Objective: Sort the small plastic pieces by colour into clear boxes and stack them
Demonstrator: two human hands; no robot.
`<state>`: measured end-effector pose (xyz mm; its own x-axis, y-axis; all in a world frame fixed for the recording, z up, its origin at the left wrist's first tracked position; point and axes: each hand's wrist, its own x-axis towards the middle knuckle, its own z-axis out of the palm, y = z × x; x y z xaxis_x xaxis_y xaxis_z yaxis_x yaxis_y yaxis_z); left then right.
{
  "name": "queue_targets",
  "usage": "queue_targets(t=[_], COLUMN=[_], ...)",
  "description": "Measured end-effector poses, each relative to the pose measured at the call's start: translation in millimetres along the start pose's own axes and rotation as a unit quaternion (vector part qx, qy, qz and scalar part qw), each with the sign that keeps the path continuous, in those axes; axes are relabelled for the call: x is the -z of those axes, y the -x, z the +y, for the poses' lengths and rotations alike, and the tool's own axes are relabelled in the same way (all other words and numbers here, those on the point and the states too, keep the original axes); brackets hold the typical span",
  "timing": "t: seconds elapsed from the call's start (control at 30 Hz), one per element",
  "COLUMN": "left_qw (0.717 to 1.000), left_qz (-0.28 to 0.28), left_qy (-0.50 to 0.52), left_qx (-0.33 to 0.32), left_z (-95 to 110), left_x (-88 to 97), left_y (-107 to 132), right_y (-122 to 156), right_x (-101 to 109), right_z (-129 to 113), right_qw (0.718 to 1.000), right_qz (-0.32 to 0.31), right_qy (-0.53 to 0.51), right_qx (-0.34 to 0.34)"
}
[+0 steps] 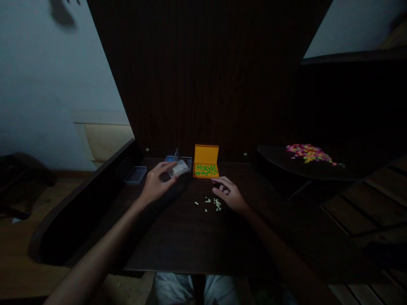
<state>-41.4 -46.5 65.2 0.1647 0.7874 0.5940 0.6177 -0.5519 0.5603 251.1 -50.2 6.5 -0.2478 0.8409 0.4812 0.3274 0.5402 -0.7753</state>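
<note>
My left hand (156,183) is closed on a small clear plastic bag (179,168) of pale pieces, held just above the dark wooden table (178,237). My right hand (229,192) rests on the table with its fingers curled over a scatter of small white pieces (212,203); whether it pinches one is hard to see. Behind both hands stands an open orange box (206,162) with several green pieces in its tray.
Clear plastic containers (136,174) lie at the back left, one with something blue (171,159). A heap of pink and yellow pieces (308,153) sits on a dark round surface to the right. A dark wooden panel (206,76) rises behind the table.
</note>
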Motion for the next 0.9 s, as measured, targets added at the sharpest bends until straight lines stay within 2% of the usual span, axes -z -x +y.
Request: queue_targets(t=[0.13,0.2,0.3,0.47,0.63,0.9], left_qw=[0.989,0.98,0.967,0.94,0.915,0.899], left_qz=[0.08,0.089,0.063,-0.01,-0.039,-0.086], left_qy=[-0.088,-0.132,-0.197,-0.277,-0.319,-0.363], left_qx=[0.086,0.121,0.151,0.2,0.245,0.231], left_z=[-31,-47,-70,-100,-112,-110], left_x=[26.5,33.1,34.1,21.7,8.2,-3.7], left_y=[-18,-27,-39,-51,-51,-48], right_y=[2,4,7,10,11,11], right_x=[-4,-6,-8,-5,-2,-2], right_z=[-4,-4,-3,1,7,5], right_qw=[0.999,0.997,0.99,0.95,0.93,0.91], right_qz=[-0.026,-0.041,-0.067,-0.087,-0.086,-0.084], right_qy=[0.038,0.055,0.122,0.289,0.344,0.389], right_qx=[0.01,0.017,0.04,0.079,0.096,0.116])
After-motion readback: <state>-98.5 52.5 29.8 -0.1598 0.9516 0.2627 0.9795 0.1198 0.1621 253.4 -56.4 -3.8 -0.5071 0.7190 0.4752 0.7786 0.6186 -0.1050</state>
